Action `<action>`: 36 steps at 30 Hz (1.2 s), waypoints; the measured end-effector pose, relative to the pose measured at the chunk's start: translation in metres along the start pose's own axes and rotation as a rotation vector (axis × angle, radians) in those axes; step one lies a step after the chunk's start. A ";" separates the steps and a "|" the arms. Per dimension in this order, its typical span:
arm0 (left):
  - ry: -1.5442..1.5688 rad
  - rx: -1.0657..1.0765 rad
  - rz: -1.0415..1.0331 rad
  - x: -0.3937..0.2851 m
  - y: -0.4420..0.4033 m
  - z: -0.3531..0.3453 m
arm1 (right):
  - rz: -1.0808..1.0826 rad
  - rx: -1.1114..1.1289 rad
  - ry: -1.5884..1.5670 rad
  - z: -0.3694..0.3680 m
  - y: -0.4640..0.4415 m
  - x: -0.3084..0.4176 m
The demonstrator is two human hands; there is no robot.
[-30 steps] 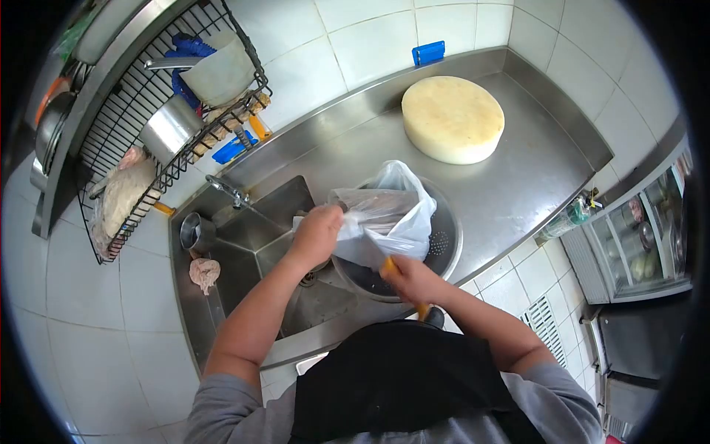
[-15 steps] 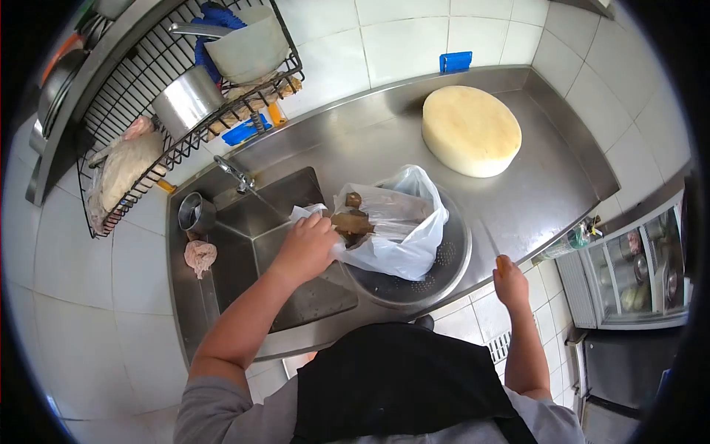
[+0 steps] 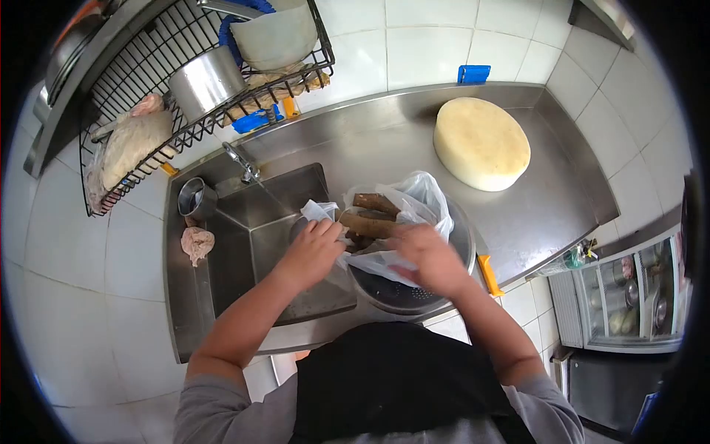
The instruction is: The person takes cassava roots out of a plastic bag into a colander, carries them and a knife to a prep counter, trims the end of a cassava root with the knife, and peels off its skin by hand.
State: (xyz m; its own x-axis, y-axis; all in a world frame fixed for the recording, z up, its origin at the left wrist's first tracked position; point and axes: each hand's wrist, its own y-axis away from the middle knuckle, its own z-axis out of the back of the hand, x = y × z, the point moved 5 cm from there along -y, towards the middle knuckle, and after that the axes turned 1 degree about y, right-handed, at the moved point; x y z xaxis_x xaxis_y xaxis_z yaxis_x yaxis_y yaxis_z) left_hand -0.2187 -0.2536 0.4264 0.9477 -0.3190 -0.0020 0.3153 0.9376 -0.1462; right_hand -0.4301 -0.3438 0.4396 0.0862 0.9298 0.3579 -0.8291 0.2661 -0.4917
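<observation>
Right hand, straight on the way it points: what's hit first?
Most likely the brown root-like piece in the open plastic bag. The right hand's fingertips look right beside it; blur and the overhead view hide whether they touch.

A stainless-steel counter (image 3: 377, 140) runs along the tiled wall, its edge raised at the back, with a sunken sink (image 3: 270, 244) let into its left part; over on the right, from where I stand, a thick, pale yellowish round block (image 3: 484, 144) lies flat near the back; a perforated metal bowl (image 3: 467, 248) sits just right of the sink; beside it, at the front edge, lies a yellow-handled knife (image 3: 489, 275); a small metal pot (image 3: 197, 200) and a crumpled pink piece (image 3: 197, 245) occupy the left ledge.
</observation>
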 end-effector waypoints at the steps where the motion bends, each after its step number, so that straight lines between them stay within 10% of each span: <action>1: 0.003 -0.009 -0.040 0.000 -0.001 0.003 | 0.004 0.001 0.002 -0.011 -0.012 0.009; 6: -0.080 0.108 -0.049 0.024 0.016 -0.001 | -0.140 0.647 0.259 -0.074 0.000 -0.023; 17: -0.015 0.042 0.213 0.096 0.086 -0.098 | -0.146 0.705 0.341 -0.040 0.087 -0.052; 24: -0.068 -0.315 0.969 0.262 0.204 -0.079 | -0.232 0.708 0.301 -0.025 0.134 -0.086; 36: 0.735 0.016 0.867 0.104 0.061 -0.155 | -0.466 0.453 0.176 0.021 0.148 -0.067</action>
State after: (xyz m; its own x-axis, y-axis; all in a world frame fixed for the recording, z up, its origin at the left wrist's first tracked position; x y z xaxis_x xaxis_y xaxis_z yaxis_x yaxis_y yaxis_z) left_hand -0.1082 -0.2512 0.2640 0.5904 0.4397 -0.6769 -0.4274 0.8817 0.2000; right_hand -0.5699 -0.3725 0.3596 0.5483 0.7813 0.2982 -0.8298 0.5525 0.0782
